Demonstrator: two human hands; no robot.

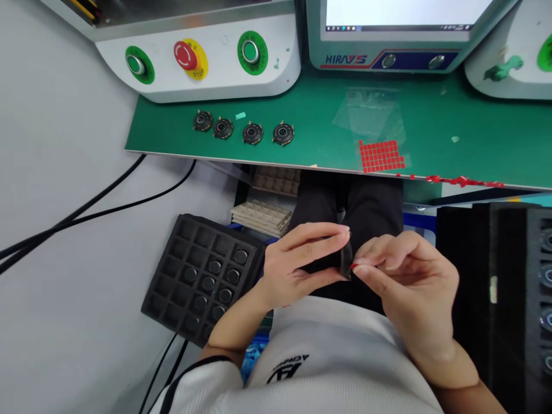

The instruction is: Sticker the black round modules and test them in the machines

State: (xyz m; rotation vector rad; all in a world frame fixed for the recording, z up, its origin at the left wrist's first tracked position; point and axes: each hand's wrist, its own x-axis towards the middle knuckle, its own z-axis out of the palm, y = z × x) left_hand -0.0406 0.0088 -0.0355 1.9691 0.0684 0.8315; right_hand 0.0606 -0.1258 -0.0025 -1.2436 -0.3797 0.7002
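Note:
My left hand [293,261] is closed on a dark watch body [347,260], gripped by its rim between fingers and thumb and seen almost edge-on. Close by on the right, my right hand [414,282] pinches a small red sticker [354,266] between thumb and forefinger, at the watch body's side. Whether the sticker touches it I cannot tell. Both hands are over my lap, below the bench edge. On the green bench [319,115] several round watch backs [283,133] lie in a row. A sheet of small red squares [382,156] lies on the bench to their right.
Left of me, a black foam tray [172,270] holds several watch bodies in its pockets. Another black tray [535,276] stands at the right. Behind are a control panel with a red stop button [185,56] and a monitor [397,34]. Red scraps [463,181] line the bench edge.

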